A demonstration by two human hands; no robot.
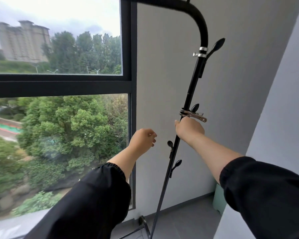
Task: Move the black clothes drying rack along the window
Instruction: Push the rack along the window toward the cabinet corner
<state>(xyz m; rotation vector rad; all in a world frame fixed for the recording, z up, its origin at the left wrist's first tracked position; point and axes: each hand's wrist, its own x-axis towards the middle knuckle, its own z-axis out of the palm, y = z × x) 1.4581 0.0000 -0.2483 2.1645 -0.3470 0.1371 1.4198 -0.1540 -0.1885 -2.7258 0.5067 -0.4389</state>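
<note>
The black clothes drying rack stands against the grey wall, right of the window. Its upright pole leans slightly and curves at the top into a thick horizontal bar. Small black hooks stick out along the pole. My right hand is wrapped around the pole just below a metal clip. My left hand hovers left of the pole, near the window frame, fingers loosely curled and holding nothing. The rack's wire base shows at the floor.
A grey wall corner juts out on the right. A pale green object stands on the floor by that corner. The tiled floor runs between wall and corner. The window's dark frame borders the wall.
</note>
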